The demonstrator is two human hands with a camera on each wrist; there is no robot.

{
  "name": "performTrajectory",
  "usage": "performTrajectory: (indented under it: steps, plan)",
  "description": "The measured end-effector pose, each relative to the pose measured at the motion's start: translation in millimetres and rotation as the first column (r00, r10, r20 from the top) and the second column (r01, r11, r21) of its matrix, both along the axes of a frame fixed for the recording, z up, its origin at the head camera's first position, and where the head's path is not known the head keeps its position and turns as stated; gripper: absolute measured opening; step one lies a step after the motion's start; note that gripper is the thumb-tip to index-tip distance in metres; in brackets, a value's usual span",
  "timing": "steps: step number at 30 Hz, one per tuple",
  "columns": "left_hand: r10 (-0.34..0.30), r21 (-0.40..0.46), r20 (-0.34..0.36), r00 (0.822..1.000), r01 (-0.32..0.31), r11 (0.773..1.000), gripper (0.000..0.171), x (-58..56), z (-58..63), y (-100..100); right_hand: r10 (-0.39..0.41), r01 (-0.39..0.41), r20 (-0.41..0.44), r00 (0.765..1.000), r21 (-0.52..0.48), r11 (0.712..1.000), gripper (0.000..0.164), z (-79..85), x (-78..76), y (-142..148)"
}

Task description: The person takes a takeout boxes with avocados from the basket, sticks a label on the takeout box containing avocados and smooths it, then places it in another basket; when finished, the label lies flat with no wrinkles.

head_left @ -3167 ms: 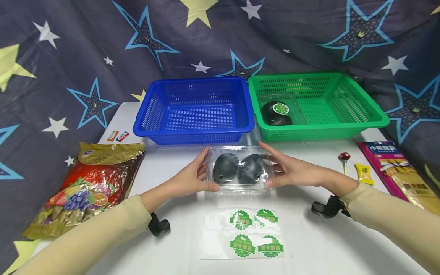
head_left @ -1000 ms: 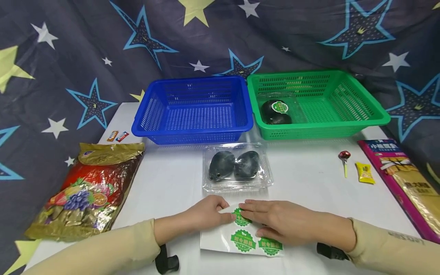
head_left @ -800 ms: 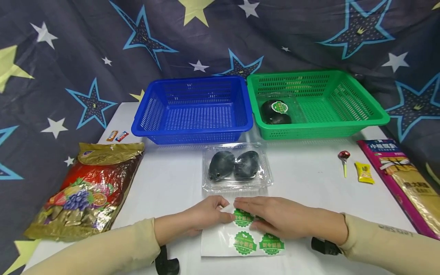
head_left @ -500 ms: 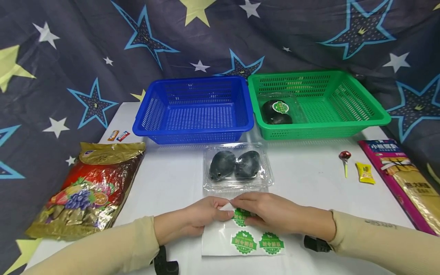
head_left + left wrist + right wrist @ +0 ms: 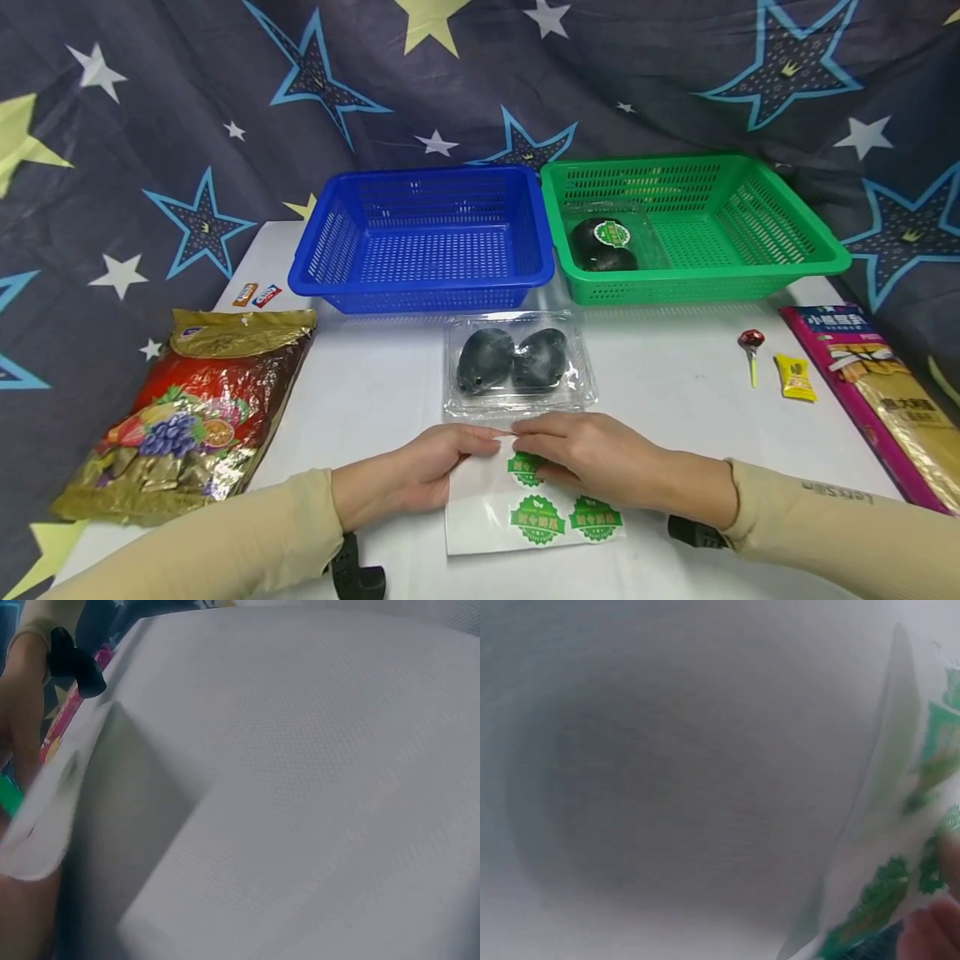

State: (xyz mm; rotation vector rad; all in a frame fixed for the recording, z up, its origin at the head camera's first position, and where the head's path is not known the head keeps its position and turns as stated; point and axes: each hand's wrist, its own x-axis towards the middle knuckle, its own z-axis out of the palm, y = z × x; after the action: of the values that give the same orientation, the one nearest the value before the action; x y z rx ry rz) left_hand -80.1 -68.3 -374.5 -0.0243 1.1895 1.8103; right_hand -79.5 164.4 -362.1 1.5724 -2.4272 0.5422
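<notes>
Held up off the table is a white sticker sheet (image 5: 480, 508) with several green round labels printed with characters. My left hand (image 5: 427, 467) grips its far left edge, thumb on the front and fingers behind. At the same far edge, my right hand (image 5: 600, 454) holds the sheet with bent fingers, its fingertips meeting the left ones and covering part of the upper labels. The sheet (image 5: 885, 855) curves upward in the right wrist view, beside the right fingers (image 5: 930, 930). Just beyond the hands lies a clear plastic clamshell box (image 5: 577, 392) with two dark oval fruits inside.
Behind stand a blue basket (image 5: 420, 292) and a green basket (image 5: 705, 287), which holds a labelled clear box (image 5: 645, 237). Left are a candy bag (image 5: 187, 417) and small wrapped sweets (image 5: 266, 296). Right lie a lollipop (image 5: 752, 342), a yellow packet (image 5: 795, 377) and a purple-gold bag (image 5: 877, 392).
Both hands have left the clamshell box, which now sits on the table, and have taken hold of the sticker sheet. Lately the sheet's far edge has risen as the right fingers shifted left along it.
</notes>
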Motion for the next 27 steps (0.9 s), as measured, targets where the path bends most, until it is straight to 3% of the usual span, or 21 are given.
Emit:
performTrajectory:
  steps: [5,12,18,22,25,27]
  plan:
    - [-0.024,-0.024,-0.029,0.999,0.023,0.999,0.041,-0.9,0.0,-0.5,0.04,-0.038,0.02,0.999,-0.08,0.996,0.026,0.4,-1.7,0.3]
    - [-0.036,-0.219,-0.18,0.983,-0.005,0.976,0.037,-0.7,3.7,-3.9,0.056,-0.045,0.135,0.989,-0.089,0.995,0.024,0.4,-2.0,1.3]
    - [-0.07,-0.359,-0.316,0.946,-0.051,0.932,0.035,-3.7,8.8,-13.7,0.05,-0.035,0.168,0.985,-0.09,0.995,0.023,0.7,-0.9,2.6]
    - [-0.11,-0.427,-0.404,0.908,-0.081,0.901,0.031,-5.6,7.0,-15.9,0.055,-0.034,0.227,0.972,-0.097,0.995,0.023,-0.4,-1.2,3.4]
    - [-0.127,-0.439,-0.44,0.889,-0.09,0.894,0.03,-5.6,5.3,-15.7,0.07,-0.039,0.29,0.955,-0.113,0.993,0.022,2.1,-0.7,3.0]
    - [-0.129,-0.436,-0.444,0.886,-0.089,0.895,0.03,-5.4,5.3,-15.8,0.088,-0.044,0.306,0.948,-0.145,0.988,0.022,7.8,-0.6,2.9]
